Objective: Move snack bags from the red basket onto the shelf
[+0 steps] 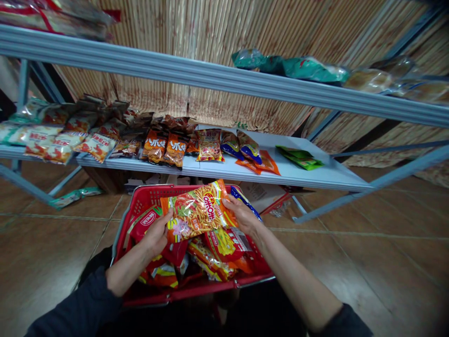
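Both hands hold one orange snack packet [196, 210] flat above a red basket [140, 199]. My left hand [157, 233] grips its left end with the fingers curled round the edge. My right hand [242, 214] pinches its right end. Under the packet the basket holds several more snack bags [224, 252], red, orange and yellow. A blue bag [245, 201] pokes out behind my right hand.
A low grey-blue shelf [315, 175] in front carries rows of snack packets [164, 147], with green packets [301, 158] at its right. An upper shelf rail [196, 75] crosses above, with bags on it. One packet [70, 197] lies on the brown tiled floor at left.
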Tool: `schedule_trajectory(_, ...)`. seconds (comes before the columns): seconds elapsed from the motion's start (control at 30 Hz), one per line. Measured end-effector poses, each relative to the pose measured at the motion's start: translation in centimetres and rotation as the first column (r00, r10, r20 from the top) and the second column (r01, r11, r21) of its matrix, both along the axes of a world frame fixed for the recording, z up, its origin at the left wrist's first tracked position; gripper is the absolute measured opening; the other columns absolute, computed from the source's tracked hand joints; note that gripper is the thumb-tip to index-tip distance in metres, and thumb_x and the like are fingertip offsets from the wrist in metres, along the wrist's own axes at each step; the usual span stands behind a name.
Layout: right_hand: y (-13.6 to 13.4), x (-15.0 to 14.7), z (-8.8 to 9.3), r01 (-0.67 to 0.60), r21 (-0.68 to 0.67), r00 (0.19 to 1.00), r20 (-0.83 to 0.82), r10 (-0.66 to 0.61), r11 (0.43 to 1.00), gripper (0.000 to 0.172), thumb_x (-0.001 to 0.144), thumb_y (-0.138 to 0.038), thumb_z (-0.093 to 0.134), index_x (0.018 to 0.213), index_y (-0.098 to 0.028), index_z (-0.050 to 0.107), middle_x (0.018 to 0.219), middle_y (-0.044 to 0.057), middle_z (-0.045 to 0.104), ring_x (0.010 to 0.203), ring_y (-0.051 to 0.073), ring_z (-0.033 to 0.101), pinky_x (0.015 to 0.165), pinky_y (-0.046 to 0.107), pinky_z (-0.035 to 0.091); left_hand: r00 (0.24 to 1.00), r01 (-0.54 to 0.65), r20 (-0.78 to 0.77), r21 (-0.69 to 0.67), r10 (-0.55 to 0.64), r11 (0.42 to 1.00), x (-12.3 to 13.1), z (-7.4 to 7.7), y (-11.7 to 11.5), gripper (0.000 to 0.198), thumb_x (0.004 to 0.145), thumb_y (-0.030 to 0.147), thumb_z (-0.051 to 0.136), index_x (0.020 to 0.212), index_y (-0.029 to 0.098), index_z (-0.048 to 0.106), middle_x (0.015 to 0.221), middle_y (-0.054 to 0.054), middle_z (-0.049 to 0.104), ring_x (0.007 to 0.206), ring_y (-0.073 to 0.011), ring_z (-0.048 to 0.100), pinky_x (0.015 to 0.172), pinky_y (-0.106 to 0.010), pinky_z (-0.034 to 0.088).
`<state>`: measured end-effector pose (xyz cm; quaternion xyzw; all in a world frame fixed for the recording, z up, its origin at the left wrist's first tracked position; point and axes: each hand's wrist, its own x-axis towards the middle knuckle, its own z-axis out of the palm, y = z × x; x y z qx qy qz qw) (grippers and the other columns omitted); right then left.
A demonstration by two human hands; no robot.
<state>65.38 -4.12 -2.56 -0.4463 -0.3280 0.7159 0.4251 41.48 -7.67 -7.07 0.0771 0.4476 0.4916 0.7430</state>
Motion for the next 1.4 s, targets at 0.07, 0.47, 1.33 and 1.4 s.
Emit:
schedule_trajectory(0.07, -0.1, 0.0, -0.2, -0.007, 0.024, 1.0, -0.019, 0.007, 1.0, 0.036, 0.068, -0.03, 0.073, 0.1, -0.021, 0.06, 0.09, 0.003, 0.071, 0.078, 0.018, 0.068, 0.074, 0.03, 0.053, 1.0, -0.003, 0.024, -0.008, 0.004, 1.0, -0.1, 0.2, -0.1, 0.026, 0.085, 0.02, 0.054, 0.109, 0.009, 0.057, 0.095, -0.012, 0.07, 0.083, -0.0217, 0.068, 0.076, -0.034, 0.056)
schedule_trajectory(0.47, -0.3, 1.0, -0.5, 0.083, 0.105, 0.985, 0.142, -0.097, 0.991, 0.037, 0.061, -0.04, 0.076, 0.087, -0.017, 0.064, 0.076, 0.003, 0.072, 0.064, 0.018, 0.066, 0.065, 0.03, 0.05, 0.968, 0.233, 0.08, 0.043, -0.236, 0.972, -0.9, 0.5, -2.7, 0.035, 0.079, 0.017, 0.059, 0.113, 0.01, 0.056, 0.1, -0.012, 0.07, 0.093, -0.024, 0.066, 0.085, -0.037, 0.051)
schedule_trajectory(1.33, -1.2, -0.8, -1.2, -0.076, -0.044, 0.997, 0.0, 0.076, 0.996, 0.041, 0.067, -0.037, 0.074, 0.101, -0.022, 0.059, 0.092, 0.002, 0.067, 0.083, 0.012, 0.063, 0.081, 0.029, 0.049, 0.951, 0.221, -0.221, 0.001, -0.216, 0.975, -0.5, 0.6, -2.9, 0.051, 0.062, 0.027, 0.078, 0.11, 0.02, 0.06, 0.093, -0.008, 0.072, 0.085, -0.0245, 0.068, 0.079, -0.036, 0.052)
schedule_trajectory(1.4, -2.3, -1.2, -1.6, -0.198, -0.043, 0.98, 0.028, 0.199, 0.979, 0.044, 0.069, -0.038, 0.072, 0.108, -0.024, 0.057, 0.103, 0.003, 0.065, 0.092, 0.015, 0.062, 0.08, 0.03, 0.049, 0.963, 0.188, -0.205, 0.032, -0.178, 0.982, -0.2, 0.7, -2.8, 0.048, 0.063, 0.023, 0.077, 0.108, 0.018, 0.061, 0.09, -0.009, 0.072, 0.083, -0.0242, 0.068, 0.076, -0.035, 0.053)
